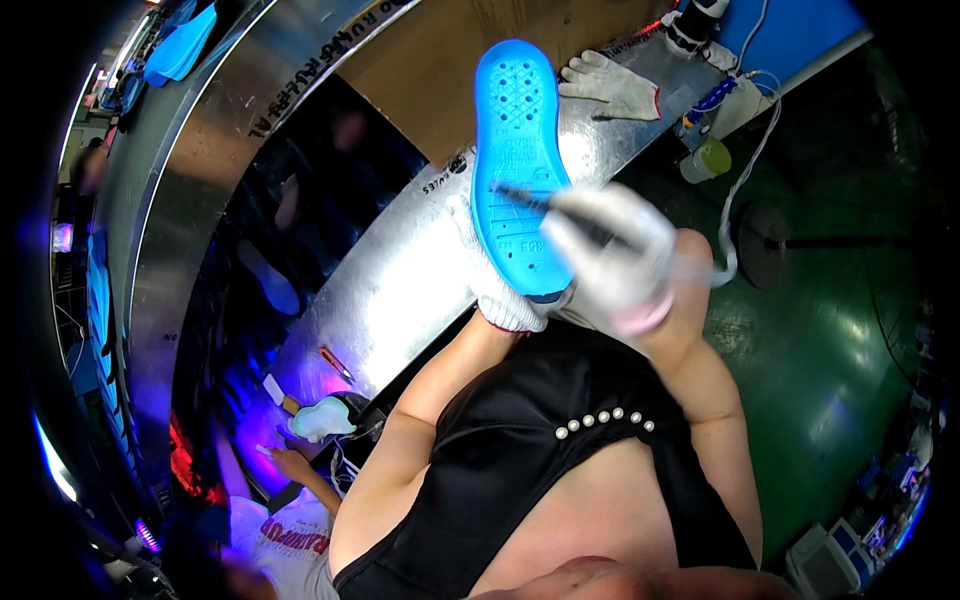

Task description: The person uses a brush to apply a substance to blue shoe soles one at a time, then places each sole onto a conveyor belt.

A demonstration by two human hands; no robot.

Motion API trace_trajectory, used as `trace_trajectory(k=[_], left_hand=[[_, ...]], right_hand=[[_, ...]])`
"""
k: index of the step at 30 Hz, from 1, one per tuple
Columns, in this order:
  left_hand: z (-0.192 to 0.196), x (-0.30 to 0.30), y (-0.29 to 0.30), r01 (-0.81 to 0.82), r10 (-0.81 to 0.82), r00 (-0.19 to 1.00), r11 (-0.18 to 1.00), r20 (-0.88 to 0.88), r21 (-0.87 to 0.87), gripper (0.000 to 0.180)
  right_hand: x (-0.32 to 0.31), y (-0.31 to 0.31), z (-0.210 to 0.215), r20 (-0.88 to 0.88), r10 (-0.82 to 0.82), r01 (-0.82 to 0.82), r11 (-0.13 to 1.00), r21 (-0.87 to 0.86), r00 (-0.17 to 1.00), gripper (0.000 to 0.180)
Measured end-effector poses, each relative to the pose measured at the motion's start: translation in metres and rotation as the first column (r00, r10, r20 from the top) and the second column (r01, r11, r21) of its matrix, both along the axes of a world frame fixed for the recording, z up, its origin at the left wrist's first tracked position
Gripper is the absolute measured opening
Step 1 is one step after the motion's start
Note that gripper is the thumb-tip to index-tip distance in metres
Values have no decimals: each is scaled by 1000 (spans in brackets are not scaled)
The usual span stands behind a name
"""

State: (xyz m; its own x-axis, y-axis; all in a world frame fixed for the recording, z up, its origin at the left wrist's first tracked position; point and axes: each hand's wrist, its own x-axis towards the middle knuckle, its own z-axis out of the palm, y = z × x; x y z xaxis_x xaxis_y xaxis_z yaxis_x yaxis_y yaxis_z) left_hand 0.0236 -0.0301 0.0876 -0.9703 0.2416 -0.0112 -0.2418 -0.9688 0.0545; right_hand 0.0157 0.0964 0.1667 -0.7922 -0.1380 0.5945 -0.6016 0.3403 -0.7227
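A bright blue shoe sole [515, 150], with small holes at its far end and raised ribs, stands tilted before me over the metal table. My left hand [508, 302], in a white knitted glove, grips it from the left and below; most of its fingers are behind the sole. Across the sole reaches my right hand [630, 245], also white-gloved and smeared by motion. Its fingers are closed round a dark, slender tool [535, 203], whose tip lies over the sole's middle. Blur hides the tool's exact kind.
A loose white glove [612, 86] lies on the metal table [375, 275] beside brown cardboard [420, 70]. A white cable [752, 170] hangs at right, near a yellowish cup [706, 160]. An orange cutter [337, 364] lies at left, near another person's hand [292, 462].
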Motion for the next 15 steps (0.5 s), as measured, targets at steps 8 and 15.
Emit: trace_trajectory(k=[8,15], left_hand=[[-14,-22,-13,-108,101,994,956,-37,-274,82],[19,-28,-39,41,-32,999,970,43,-241,83]], right_hand=[[13,-5,-6,95,50,-38,992,-123,994,19],[19,-3,10,378,182,-116,975,-192,908,18]])
